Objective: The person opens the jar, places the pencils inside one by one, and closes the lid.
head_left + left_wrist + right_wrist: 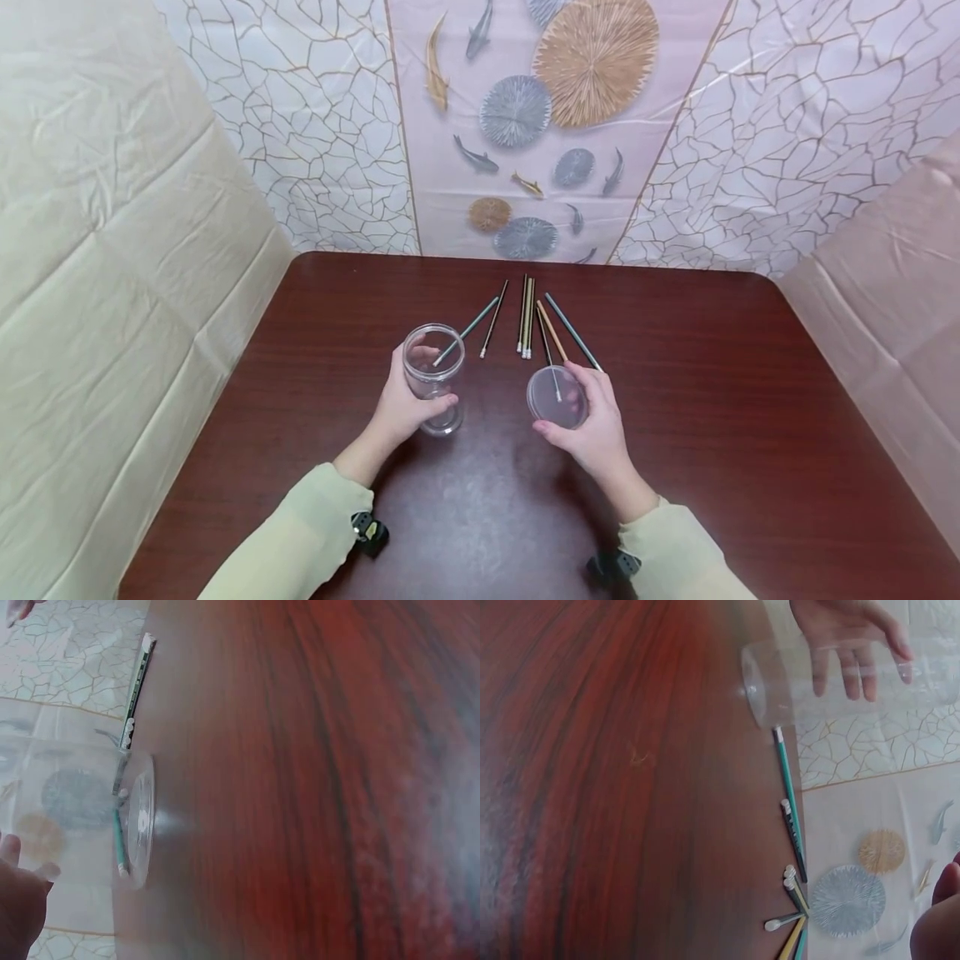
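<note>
My left hand (399, 402) grips a clear, lidless jar (441, 385) around its side, the thumb across the front. The jar stands upright with its mouth up; I cannot tell whether its base touches the table. In the right wrist view, the fingers of that hand show through the jar (756, 686). To the right, my right hand (602, 427) holds a round clear lid (542, 406) by its edge, tilted above the table. Behind both hands lie several pencils with white ends, among them a teal pencil (480, 318), a yellow pencil (553, 330) and a blue-green pencil (573, 332).
A close group of dark and gold pencils (528, 312) lies at the middle back of the brown table (690, 375). A patterned cloth (337, 125) hangs behind the table's far edge. Pale cloth walls (135, 275) flank both sides.
</note>
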`<state>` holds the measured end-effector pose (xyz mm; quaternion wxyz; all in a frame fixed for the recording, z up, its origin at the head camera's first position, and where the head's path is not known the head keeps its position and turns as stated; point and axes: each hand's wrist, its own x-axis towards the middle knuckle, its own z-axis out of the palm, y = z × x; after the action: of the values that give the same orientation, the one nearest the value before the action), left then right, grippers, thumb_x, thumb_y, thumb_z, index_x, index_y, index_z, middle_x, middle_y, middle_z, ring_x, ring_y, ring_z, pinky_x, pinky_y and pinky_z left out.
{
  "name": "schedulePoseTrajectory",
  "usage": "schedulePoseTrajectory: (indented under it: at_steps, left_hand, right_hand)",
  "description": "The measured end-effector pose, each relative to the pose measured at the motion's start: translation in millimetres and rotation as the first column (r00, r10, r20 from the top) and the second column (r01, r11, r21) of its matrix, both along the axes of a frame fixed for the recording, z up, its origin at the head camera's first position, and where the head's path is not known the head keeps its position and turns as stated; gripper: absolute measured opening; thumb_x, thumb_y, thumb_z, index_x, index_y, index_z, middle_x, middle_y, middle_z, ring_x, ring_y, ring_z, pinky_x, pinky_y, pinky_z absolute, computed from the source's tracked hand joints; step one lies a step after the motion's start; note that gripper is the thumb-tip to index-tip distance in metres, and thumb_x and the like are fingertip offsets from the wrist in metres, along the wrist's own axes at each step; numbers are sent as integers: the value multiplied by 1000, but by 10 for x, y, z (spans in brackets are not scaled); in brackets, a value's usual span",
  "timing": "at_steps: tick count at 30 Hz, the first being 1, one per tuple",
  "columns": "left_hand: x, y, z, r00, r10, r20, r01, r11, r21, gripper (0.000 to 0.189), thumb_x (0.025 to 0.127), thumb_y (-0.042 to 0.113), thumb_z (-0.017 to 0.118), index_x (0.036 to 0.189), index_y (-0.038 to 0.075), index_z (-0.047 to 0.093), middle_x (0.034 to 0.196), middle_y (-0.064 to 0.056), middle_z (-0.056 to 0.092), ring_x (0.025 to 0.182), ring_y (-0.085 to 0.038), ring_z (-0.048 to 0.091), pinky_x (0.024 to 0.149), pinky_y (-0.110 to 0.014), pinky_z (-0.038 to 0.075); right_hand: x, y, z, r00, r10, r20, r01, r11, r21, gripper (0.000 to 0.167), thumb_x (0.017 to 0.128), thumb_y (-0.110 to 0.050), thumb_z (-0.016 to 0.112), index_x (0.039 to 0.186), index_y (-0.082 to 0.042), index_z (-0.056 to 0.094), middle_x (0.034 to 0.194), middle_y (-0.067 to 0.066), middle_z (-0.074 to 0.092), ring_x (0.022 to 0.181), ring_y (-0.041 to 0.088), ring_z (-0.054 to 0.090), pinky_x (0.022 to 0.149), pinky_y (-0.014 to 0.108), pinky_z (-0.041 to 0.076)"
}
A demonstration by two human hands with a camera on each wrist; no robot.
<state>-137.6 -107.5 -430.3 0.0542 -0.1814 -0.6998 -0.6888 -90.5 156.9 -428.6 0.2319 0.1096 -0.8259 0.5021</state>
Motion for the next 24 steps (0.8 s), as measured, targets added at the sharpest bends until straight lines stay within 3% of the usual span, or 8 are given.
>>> schedulePoseTrajectory:
  at_steps: [2, 5, 11, 19, 24]
  left_hand:
    - [-13, 11, -9, 999, -32, 1, 32, 998, 58, 89, 64, -16, 74, 136, -7, 22, 129, -32, 42, 118, -39, 43, 87, -51, 45]
    - [-20, 19, -13, 999, -45, -8, 46, 995, 86, 88, 64, -19, 72, 135, -9, 22, 129, -33, 43, 117, -37, 44, 85, -54, 45]
    - [-21, 22, -10, 999, -41, -21, 42, 996, 75, 88, 64, -18, 73, 134, -11, 21, 125, -36, 44, 115, -32, 48, 86, -47, 48]
    - [-23, 22, -30, 999, -22, -26, 24, 998, 63, 88, 63, -16, 74, 134, -13, 21, 124, -38, 45, 115, -47, 43, 92, -26, 44]
    - [-37, 37, -28, 999, -27, -33, 30, 997, 76, 88, 62, -18, 73, 133, -13, 20, 123, -39, 44, 115, -51, 40, 95, -27, 42]
  right_hand:
    - [-15, 27, -37, 1000, -28, 15, 27, 999, 43, 84, 50, -10, 89, 125, -1, 53, 110, 15, 51, 91, 15, 47, 78, 19, 38]
    - [-36, 71, -74, 997, -61, 37, 57, 994, 91, 83, 51, -18, 89, 125, -3, 54, 114, 12, 50, 103, 19, 46, 84, 27, 36]
    - [-70, 221, -159, 993, -101, 60, 90, 982, 167, 87, 50, -23, 90, 125, -2, 53, 115, 15, 48, 106, 27, 45, 85, 33, 36]
    - [-64, 550, -341, 985, -160, 68, 135, 950, 282, 83, 52, -26, 90, 123, -1, 54, 114, 15, 48, 109, 30, 40, 83, 41, 37]
    - [30, 748, -434, 974, -203, 100, 163, 935, 314, 82, 53, -27, 90, 122, -1, 54, 114, 17, 49, 108, 32, 39, 80, 44, 38]
